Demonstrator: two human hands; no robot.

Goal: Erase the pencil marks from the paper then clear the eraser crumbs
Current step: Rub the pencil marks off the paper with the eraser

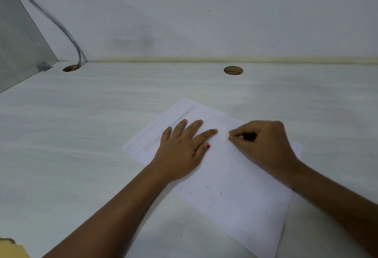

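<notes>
Paper (235, 186) lies skewed on the desk (81, 134), centre to lower right of frame, long axis running upper left to lower right. Pencil lines (155, 126) follow that axis along its upper-left part. Dark crumbs (207, 187) are scattered lower down.

Left hand (182, 145) is flat on the sheet, fingers straight and spread. Right hand (263, 141) is curled tight on the eraser (247, 136), which is mostly hidden, at the sheet's upper middle.

The desk is pale wood-grain with two round holes (233, 70) at the back. A cable (61, 26) drops into the left one. The wall (225, 12) is white and smudged. Grey partition (18, 48) at upper left.
</notes>
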